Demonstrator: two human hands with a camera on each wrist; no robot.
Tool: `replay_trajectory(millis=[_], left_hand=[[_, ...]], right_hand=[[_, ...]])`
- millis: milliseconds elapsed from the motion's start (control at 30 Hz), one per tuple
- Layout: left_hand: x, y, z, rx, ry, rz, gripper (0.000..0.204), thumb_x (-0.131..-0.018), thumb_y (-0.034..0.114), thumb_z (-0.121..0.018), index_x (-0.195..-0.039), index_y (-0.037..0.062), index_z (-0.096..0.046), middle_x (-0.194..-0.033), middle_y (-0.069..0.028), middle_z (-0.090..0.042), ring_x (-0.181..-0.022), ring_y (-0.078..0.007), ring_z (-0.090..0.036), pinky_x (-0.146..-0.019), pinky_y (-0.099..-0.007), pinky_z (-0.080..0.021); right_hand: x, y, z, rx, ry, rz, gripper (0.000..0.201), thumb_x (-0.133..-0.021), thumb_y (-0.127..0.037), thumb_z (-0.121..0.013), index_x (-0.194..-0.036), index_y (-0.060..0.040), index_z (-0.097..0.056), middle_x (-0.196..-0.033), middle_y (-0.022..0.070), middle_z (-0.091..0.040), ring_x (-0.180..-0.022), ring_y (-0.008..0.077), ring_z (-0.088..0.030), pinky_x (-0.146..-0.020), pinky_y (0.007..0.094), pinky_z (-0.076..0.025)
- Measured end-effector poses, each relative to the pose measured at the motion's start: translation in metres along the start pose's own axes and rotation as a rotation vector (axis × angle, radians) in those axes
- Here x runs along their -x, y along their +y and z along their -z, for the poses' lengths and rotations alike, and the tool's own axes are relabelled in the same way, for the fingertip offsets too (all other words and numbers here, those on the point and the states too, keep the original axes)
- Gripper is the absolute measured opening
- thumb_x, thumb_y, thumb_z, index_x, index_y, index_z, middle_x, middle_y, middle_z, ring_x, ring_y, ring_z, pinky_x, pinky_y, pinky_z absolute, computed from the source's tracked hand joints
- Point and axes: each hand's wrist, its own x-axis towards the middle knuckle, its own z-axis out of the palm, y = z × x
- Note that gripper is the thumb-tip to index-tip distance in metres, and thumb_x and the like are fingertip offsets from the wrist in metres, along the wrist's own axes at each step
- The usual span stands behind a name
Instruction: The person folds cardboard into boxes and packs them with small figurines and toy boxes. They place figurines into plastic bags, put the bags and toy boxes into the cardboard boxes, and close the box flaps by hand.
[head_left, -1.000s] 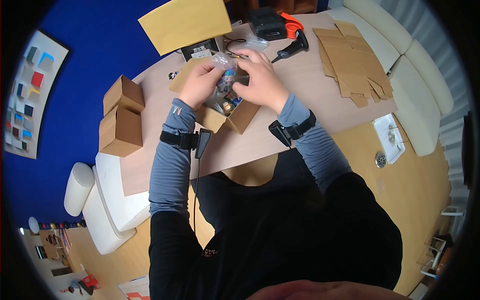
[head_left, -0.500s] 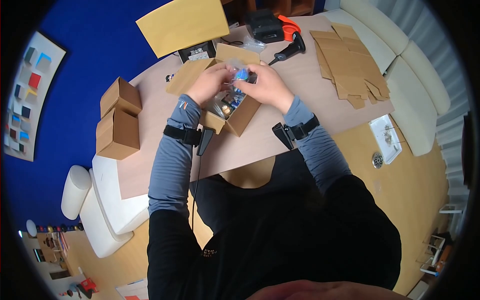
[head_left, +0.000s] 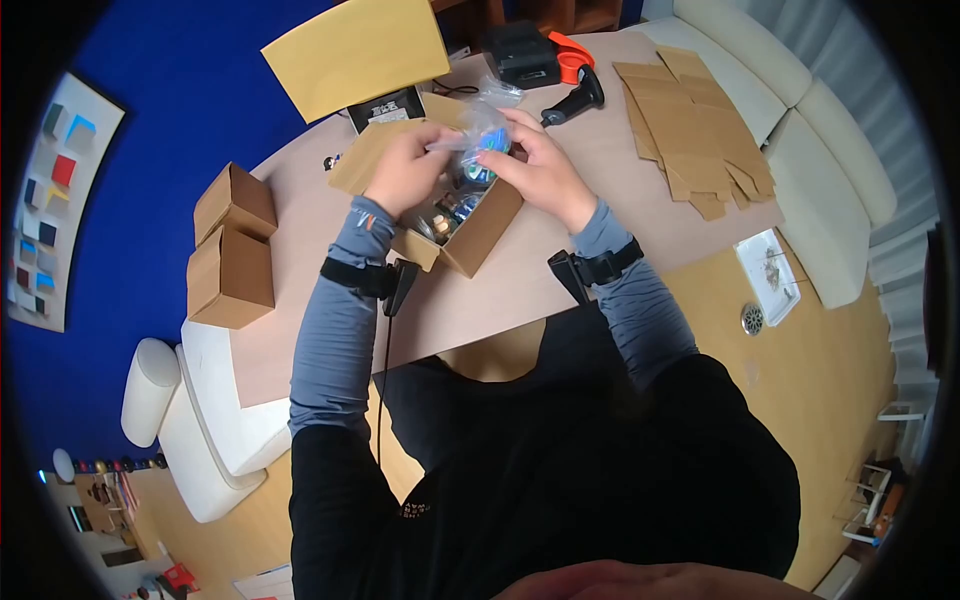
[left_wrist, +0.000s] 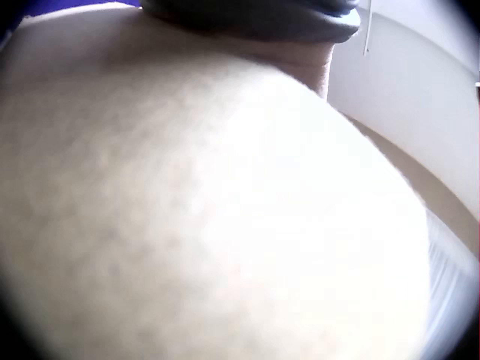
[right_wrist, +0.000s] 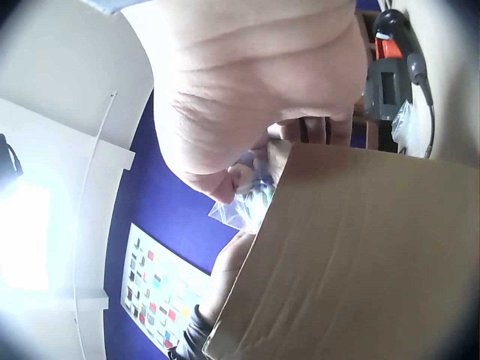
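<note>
Blue bagged item [head_left: 492,141], wrapped in clear plastic [head_left: 481,123], held up over the mouth of an open carton [head_left: 488,225]. Right hand [head_left: 548,172] grips it, thumb on the near side, fingers beyond; likely bears the weight. Left hand [head_left: 408,172] has fingertips drawn in on the loose plastic, seemingly pinching it to steady the wrap. Left wrist view mostly skin; no help on that grip. Hold above the opening probably means anything slipping drops in among the small packed pieces [head_left: 443,222] below. Carton flaps [head_left: 372,153] splay outward, leaving room to work from either side. Carton sits on the desk [head_left: 510,290] in front of the person, easy reach. Two brown boxes [head_left: 235,265] off to the left, flattened cardboard [head_left: 700,120] off to the right, handheld scanner [head_left: 577,99] beyond the right hand: parked there, I judge, for working space.
</note>
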Motion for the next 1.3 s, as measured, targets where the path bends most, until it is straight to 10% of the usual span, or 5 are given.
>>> replay_trajectory(millis=[333,500,667,900,1300], left_hand=[[0.011,0.027,0.007,0.595,0.001,-0.066,0.021,-0.105,0.017,-0.057,-0.114,-0.0004,-0.066,-0.091,-0.0017,-0.065,-0.078,-0.0089,-0.060,-0.076,-0.0257,-0.054],[0.014,0.035,0.006,0.563,-0.112,0.017,0.026,-0.105,0.017,-0.059,-0.124,-0.0007,-0.063,-0.100,-0.0027,-0.067,-0.087,-0.0124,-0.064,-0.086,-0.0278,-0.054],[0.024,0.030,0.020,-0.176,-0.445,0.162,0.053,-0.093,0.031,-0.077,-0.133,0.0011,-0.059,-0.118,-0.0069,-0.063,-0.100,-0.0133,-0.063,-0.090,-0.0274,-0.053],[0.023,0.051,0.010,-0.919,-0.573,0.257,0.095,-0.065,0.037,-0.089,-0.150,0.0187,-0.050,-0.148,-0.0147,-0.046,-0.129,-0.0377,-0.055,-0.110,-0.0420,-0.046],[-0.006,0.020,-0.020,-0.905,-0.747,0.297,0.085,-0.070,0.037,-0.079,-0.149,0.0223,-0.051,-0.153,-0.0249,-0.040,-0.128,-0.0425,-0.055,-0.110,-0.0443,-0.044]], right_hand=[[-0.012,-0.039,0.006,0.291,-0.070,0.313,0.031,-0.087,-0.011,-0.075,-0.116,-0.0002,-0.070,-0.143,0.0137,-0.054,-0.129,0.0249,-0.054,-0.110,0.0372,-0.040],[-0.021,-0.037,0.015,-0.005,0.097,0.212,0.026,-0.093,-0.014,-0.073,-0.114,0.0013,-0.069,-0.117,0.0061,-0.065,-0.099,0.0110,-0.061,-0.088,0.0268,-0.049],[-0.031,-0.034,0.052,-0.471,0.377,0.099,0.027,-0.097,-0.022,-0.071,-0.112,0.0000,-0.068,-0.094,0.0025,-0.071,-0.082,0.0086,-0.065,-0.074,0.0255,-0.053],[-0.010,0.033,0.093,0.153,0.337,-0.476,0.029,-0.097,-0.026,-0.068,-0.103,0.0015,-0.070,-0.090,0.0073,-0.073,-0.074,0.0126,-0.068,-0.067,0.0302,-0.055],[-0.006,0.055,0.080,0.560,0.163,-0.515,0.040,-0.086,-0.034,-0.068,-0.102,0.0028,-0.074,-0.086,0.0170,-0.074,-0.076,0.0260,-0.073,-0.074,0.0373,-0.055]])
